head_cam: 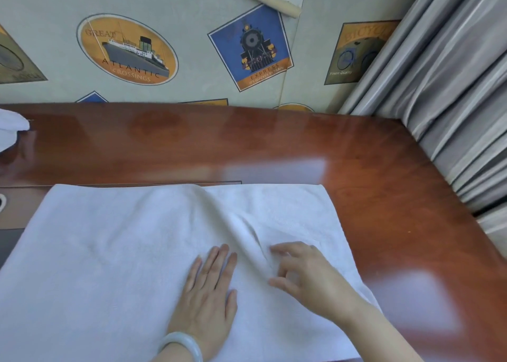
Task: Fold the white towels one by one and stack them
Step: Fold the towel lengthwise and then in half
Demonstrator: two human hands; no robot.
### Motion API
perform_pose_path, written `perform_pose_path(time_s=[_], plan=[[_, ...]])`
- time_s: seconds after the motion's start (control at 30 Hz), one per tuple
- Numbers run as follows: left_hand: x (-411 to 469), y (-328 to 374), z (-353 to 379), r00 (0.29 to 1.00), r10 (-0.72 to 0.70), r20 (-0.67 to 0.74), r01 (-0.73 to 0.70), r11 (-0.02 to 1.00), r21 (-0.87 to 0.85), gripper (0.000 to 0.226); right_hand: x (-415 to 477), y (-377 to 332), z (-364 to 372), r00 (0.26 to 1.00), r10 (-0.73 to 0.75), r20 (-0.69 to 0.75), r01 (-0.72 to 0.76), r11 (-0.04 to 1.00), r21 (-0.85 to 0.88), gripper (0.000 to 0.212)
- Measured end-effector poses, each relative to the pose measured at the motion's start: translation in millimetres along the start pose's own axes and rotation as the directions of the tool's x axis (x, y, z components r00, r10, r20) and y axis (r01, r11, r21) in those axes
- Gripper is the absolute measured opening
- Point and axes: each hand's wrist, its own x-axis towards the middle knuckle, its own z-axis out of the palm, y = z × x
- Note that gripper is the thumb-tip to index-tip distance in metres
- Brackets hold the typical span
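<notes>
A white towel lies spread across the near part of the glossy red-brown wooden table, with a raised crease running from its far edge toward my hands. My left hand, with a pale bangle on the wrist, rests flat on the towel, fingers straight. Just to its right, my right hand hovers at the crease with fingers loosely bent and holds nothing. More white towel cloth lies at the far left edge of the table, mostly cut off by the frame.
A wall with ship, train and bicycle poster prints stands right behind the table. Grey curtains hang along the table's right side. Bare wood shows beyond the towel and to its right.
</notes>
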Motion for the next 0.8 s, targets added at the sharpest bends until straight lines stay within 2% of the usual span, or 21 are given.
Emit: perform_pose_path(time_s=[0.03,0.07,0.13,0.23,0.33,0.4,0.47,0.53,0.6,0.67,0.73,0.8], plan=[[0.2,0.1,-0.5,1.000,-0.002,0.003,0.002,1.000,0.004,0.063,-4.7,-1.0,3.7,0.999,0.039,-0.024,-0.038,0.997,0.068,0.032],[0.4,0.7,-2.5,1.000,-0.006,0.010,0.006,1.000,0.006,0.063,-5.6,0.6,5.9,0.988,0.111,-0.104,-0.093,0.982,0.163,0.025],[0.5,2.5,-5.9,1.000,-0.014,0.023,0.014,1.000,0.011,0.064,0.6,7.3,8.9,0.924,0.296,-0.241,-0.241,0.942,0.234,0.002],[0.0,1.8,-9.8,0.999,0.014,0.033,-0.013,0.999,-0.037,0.060,9.9,14.4,13.3,0.876,0.429,-0.221,-0.405,0.902,0.147,0.029],[22.5,-22.3,-19.3,0.997,0.024,-0.074,-0.026,0.999,-0.033,0.049,15.3,15.1,9.8,0.863,0.459,-0.210,-0.423,0.885,0.194,0.039],[48.1,-43.3,-30.5,0.986,-0.116,-0.117,0.117,0.993,0.004,0.043,17.7,14.1,9.7,0.879,0.435,-0.198,-0.409,0.899,0.157,0.043],[68.4,-57.4,-35.0,0.954,-0.296,-0.046,0.298,0.953,0.048,0.049,18.1,12.8,10.5,0.888,0.416,-0.195,-0.378,0.903,0.203,0.040],[72.4,-59.0,-26.0,0.924,-0.382,0.002,0.381,0.924,0.026,0.060,17.7,17.9,12.0,0.863,0.443,-0.242,-0.394,0.891,0.225,0.036],[68.5,-58.0,-15.9,0.920,-0.391,-0.023,0.391,0.920,0.000,0.072,19.6,25.8,12.3,0.813,0.525,-0.250,-0.488,0.850,0.199,0.036],[66.5,-59.7,-9.8,0.925,-0.375,-0.058,0.375,0.927,0.003,0.075,24.5,31.3,10.8,0.772,0.604,-0.197,-0.575,0.796,0.187,0.029],[66.5,-60.4,-10.7,0.924,-0.375,-0.077,0.376,0.927,0.001,0.073,31.1,35.9,4.0,0.776,0.616,-0.135,-0.592,0.786,0.179,0.016],[66.9,-59.3,-13.4,0.921,-0.385,-0.060,0.385,0.923,-0.004,0.072,40.3,43.8,-12.5,0.821,0.567,-0.068,-0.552,0.819,0.157,0.022]])
